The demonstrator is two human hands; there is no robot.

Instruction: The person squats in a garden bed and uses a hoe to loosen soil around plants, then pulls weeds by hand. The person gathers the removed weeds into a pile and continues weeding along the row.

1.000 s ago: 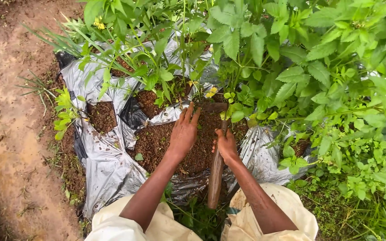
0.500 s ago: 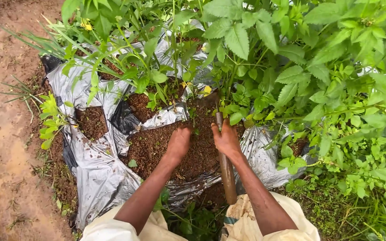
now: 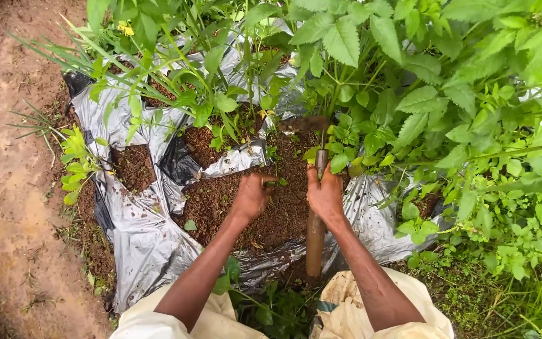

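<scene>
A: Start at the left. What lies beside the big grow bag?

B: Left of the wide silver plastic grow bag of dark brown soil runs a bare strip of wet reddish earth path. Between path and bag sits a smaller silver bag of soil with a crumpled wall.

A: And the hands?

B: Both are over the big bag's soil. The left hand is curled into a closed fist around a small green weed sprig, which sticks out just above the soil near the bag's middle. The right hand is wrapped tightly round a brown wooden tool handle that stands nearly upright at the bag's right part; its head is hidden under leaves.

A: How far along does the work look?

B: I judge it partly done: the soil near the hands looks mostly bare, but green plants still crowd the bag's far edge.

A: The surroundings?

B: Outdoors. Behind the bag, grassy blades and a yellow flower; to its right, dense serrated green foliage. Below it, the person's cream trouser knees.
</scene>
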